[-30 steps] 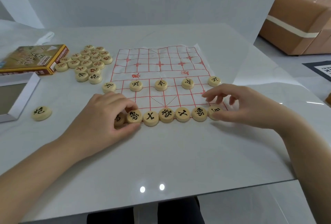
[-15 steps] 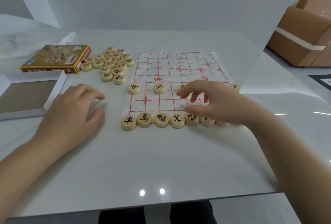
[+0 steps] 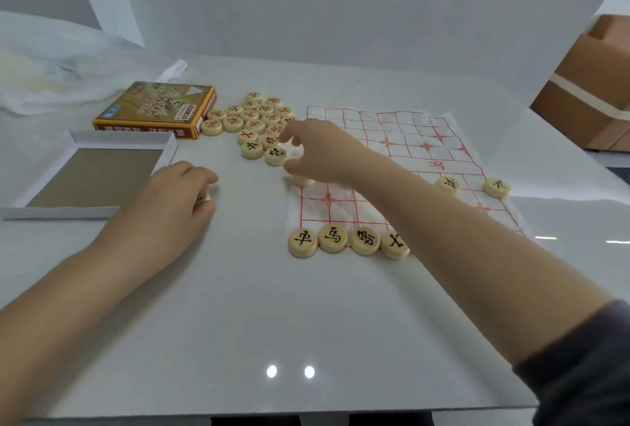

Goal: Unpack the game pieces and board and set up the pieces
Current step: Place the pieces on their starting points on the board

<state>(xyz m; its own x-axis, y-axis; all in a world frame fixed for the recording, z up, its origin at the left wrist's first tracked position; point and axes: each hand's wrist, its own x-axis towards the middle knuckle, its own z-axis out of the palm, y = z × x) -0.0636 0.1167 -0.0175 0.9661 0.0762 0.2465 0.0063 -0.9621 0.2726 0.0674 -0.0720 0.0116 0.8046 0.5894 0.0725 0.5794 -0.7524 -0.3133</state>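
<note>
Status: your left hand (image 3: pixel 170 200) grasps a lone piece (image 3: pixel 203 196) on the desk (image 3: pixel 238 306) left of the board (image 3: pixel 402 139), your right hand (image 3: pixel 320 153) hangs released over the loose pile (image 3: pixel 252 119) at its far-left corner.

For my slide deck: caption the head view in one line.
Right hand reaches over the paper board toward the unplaced pile of pieces; left hand holds a lone piece.

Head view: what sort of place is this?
Probably a home living room, though I can't be sure: a glossy white table, what looks like a brown sofa at right, and a board game laid out casually, with its creased board and game box.
</note>
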